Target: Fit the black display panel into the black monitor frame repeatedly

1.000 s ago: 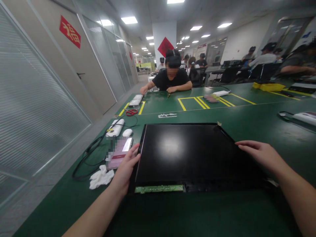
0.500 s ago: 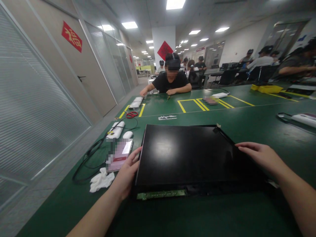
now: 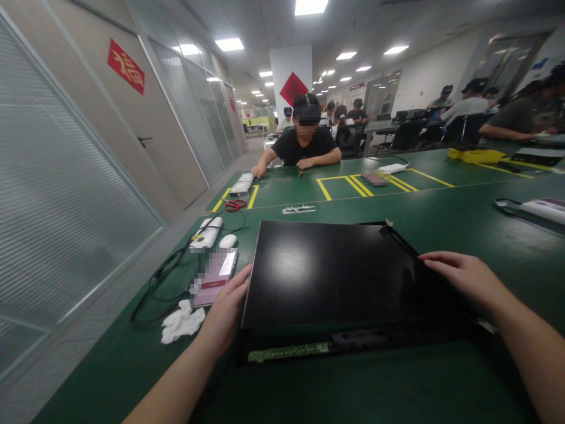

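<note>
1. Green surface (image 3: pixel 388 209) ahead of you: the black screen (image 3: pixel 326 277) lies over its dark frame (image 3: pixel 362 340), looking raised on the left.
2. Your left hand (image 3: pixel 227 309) curls around the screen's left edge; some fingertips are hidden.
3. Your right hand (image 3: pixel 459 274) pinches the frame's right edge, almost closed.
4. Best hold edges gently, don't bend the screen, and mind the green strip (image 3: pixel 289 351).

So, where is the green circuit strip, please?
In the head view, the green circuit strip is at lower centre, along the near edge of the black screen, right of the left hand.
</note>
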Demonstrator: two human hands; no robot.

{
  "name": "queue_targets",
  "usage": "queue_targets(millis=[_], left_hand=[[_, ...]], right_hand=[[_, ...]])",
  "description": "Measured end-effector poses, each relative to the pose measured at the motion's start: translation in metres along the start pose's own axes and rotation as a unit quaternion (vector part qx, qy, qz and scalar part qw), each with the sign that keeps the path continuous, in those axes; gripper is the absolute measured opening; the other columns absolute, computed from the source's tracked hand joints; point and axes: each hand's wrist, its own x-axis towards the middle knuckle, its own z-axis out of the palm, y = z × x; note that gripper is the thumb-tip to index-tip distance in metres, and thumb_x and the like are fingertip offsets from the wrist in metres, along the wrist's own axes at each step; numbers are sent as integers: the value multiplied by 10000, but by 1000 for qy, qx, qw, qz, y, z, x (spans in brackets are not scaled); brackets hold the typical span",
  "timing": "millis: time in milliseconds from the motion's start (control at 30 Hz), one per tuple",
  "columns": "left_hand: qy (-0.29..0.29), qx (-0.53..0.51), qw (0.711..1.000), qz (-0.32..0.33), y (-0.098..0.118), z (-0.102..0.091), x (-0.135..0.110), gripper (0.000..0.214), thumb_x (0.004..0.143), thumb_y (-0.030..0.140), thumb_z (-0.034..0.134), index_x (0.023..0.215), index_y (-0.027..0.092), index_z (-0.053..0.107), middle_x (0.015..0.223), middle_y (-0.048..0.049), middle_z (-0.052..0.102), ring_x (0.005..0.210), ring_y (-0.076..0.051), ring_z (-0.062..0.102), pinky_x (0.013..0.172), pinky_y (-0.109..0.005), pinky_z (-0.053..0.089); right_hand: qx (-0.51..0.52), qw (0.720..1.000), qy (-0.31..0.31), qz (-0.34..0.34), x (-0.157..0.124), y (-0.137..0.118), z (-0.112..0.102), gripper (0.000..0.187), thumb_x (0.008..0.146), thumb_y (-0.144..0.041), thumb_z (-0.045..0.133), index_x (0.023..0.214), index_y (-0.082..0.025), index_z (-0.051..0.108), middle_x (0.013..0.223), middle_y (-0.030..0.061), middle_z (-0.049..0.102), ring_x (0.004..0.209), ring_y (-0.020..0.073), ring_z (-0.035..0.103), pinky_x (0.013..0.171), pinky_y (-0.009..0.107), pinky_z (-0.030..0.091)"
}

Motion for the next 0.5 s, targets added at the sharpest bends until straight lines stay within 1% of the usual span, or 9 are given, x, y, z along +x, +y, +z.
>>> queue_targets(millis=[100,167,200,233,333,500], left_hand=[[-27,-24,999,23,0,4,-1,580,825,432,733,1366,238,654,1330,-86,700,1311,-351,580,1065,-437,493],[-59,-36,996,50,-3,4,-2,578,869,486,672,1387,233,638,1381,-85,667,1361,-352,531,1108,-442,455],[-76,-38,994,62,-5,3,-3,590,873,492,667,1403,235,624,1409,-83,647,1380,-354,509,1124,-442,438],[-90,-38,993,70,-7,2,-4,609,865,477,683,1421,242,606,1435,-77,626,1395,-356,490,1136,-442,426],[-123,-38,989,78,-9,-1,-8,714,795,360,763,1470,271,549,1492,-62,576,1413,-374,461,1147,-451,413],[-146,-59,985,72,-4,1,-14,768,775,289,761,1501,282,508,1516,-50,552,1434,-380,428,1167,-466,388]], right_hand=[[-1,1000,-2,1,-1,-2,-1,448,602,-588,603,865,-286,804,968,58,782,1001,339,685,901,460,479],[-1,1000,-4,5,-3,-4,-1,454,600,-588,605,872,-283,803,975,56,781,1011,336,682,913,459,477],[0,1000,-6,7,-3,-4,-1,455,599,-586,606,875,-282,802,977,56,780,1011,335,681,917,459,476],[0,1000,-8,10,-4,-5,-1,454,599,-582,605,875,-280,801,976,57,780,1008,334,682,918,460,476],[-1,1000,-10,12,-5,-7,-1,450,607,-574,600,882,-278,797,971,61,780,991,334,688,901,464,488],[-12,1000,4,-13,-5,-7,-1,452,629,-581,587,897,-278,789,960,68,783,969,335,699,887,473,500]])
